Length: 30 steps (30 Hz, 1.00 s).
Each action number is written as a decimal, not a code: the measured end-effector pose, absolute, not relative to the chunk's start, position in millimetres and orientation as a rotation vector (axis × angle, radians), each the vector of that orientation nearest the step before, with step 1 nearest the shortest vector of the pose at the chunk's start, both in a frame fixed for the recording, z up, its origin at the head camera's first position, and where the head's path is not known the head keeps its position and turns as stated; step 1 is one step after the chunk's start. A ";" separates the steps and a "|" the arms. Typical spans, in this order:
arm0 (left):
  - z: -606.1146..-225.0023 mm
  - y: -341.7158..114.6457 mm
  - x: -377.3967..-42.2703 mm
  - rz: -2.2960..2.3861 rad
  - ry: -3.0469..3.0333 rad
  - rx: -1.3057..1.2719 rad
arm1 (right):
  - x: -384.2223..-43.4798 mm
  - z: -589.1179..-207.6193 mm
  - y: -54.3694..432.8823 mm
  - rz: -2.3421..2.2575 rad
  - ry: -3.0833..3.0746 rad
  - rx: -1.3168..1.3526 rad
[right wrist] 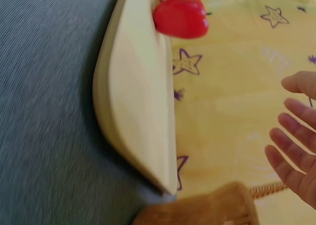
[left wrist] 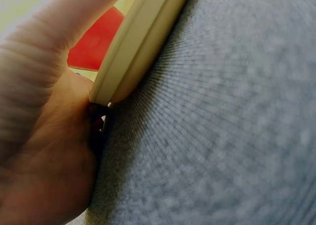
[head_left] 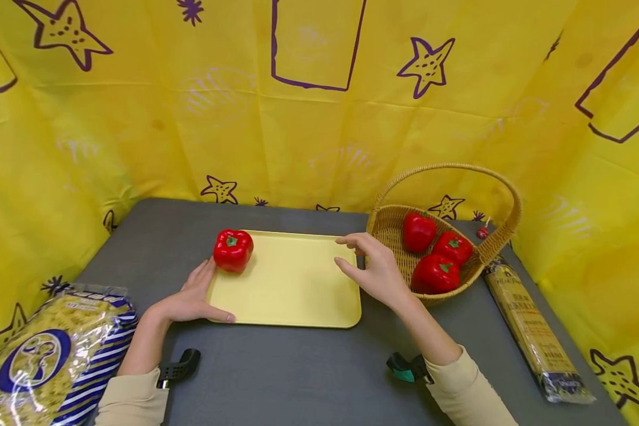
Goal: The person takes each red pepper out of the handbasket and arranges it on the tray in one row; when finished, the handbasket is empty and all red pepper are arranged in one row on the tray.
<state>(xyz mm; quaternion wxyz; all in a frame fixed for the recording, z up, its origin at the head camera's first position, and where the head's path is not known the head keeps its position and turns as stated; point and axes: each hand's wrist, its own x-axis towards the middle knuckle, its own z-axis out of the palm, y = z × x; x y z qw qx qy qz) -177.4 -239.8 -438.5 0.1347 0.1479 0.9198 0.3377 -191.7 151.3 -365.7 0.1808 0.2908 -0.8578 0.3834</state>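
Note:
A pale yellow tray (head_left: pixel 298 278) lies on the grey table, with one red bell pepper (head_left: pixel 233 251) at its far left corner. My left hand (head_left: pixel 194 296) rests at the tray's left edge, thumb on the near corner and fingers close to the pepper; the left wrist view shows the tray rim (left wrist: pixel 143 42) against the palm. Above the tray's right end hovers my right hand (head_left: pixel 373 266), fingers spread and holding nothing. In the right wrist view its fingers (right wrist: pixel 291 131) are apart from the tray and the pepper (right wrist: pixel 181 17).
Right of the tray stands a wicker basket (head_left: pixel 391 231) with a tall handle, holding three red peppers (head_left: pixel 436 274). A long pasta packet (head_left: pixel 535 331) lies beyond it. A large pasta bag (head_left: pixel 58 355) sits at the left. Yellow patterned cloth (head_left: pixel 309 148) hangs around the table.

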 end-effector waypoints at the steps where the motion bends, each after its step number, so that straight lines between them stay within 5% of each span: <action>1: -438.8 -240.0 -177.5 0.976 2.666 0.428 | -191.0 -365.5 155.0 1.076 -2.428 0.808; 30: -439.4 -240.9 -178.6 0.977 2.655 0.419 | -168.2 -365.1 239.0 0.883 -2.492 0.439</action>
